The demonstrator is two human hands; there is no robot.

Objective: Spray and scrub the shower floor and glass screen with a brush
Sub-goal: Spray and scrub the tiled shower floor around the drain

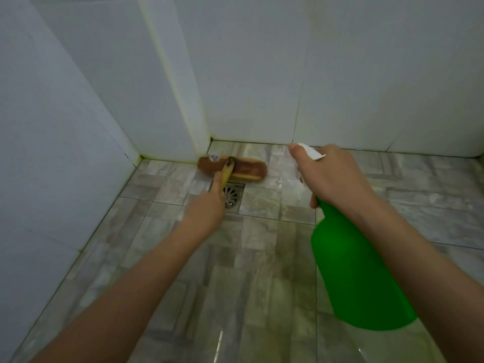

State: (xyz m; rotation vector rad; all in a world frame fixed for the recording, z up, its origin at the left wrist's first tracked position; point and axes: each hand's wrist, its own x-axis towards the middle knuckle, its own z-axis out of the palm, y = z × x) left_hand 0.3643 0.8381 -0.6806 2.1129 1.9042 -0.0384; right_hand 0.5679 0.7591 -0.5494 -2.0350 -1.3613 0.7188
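Green spray bottle (358,271) clutched in right grip (332,176), left grip (207,205) round brush (248,169) handle. Looks like floor (262,258) scrub stage; next wants firm strokes imo.

The floor (264,260) was laid in grey-beige, stone-look tiles with thin dark grout. It was glossy near the bottom edge, where a streak of light glinted. A square metal drain (234,197) with a round slotted grate sat near the far corner. White tiled walls (353,74) rose on the left and at the back, with a boxed-out column (180,95) between them. Yellowish staining (140,157) ran along the wall bases. The light was dim and even.
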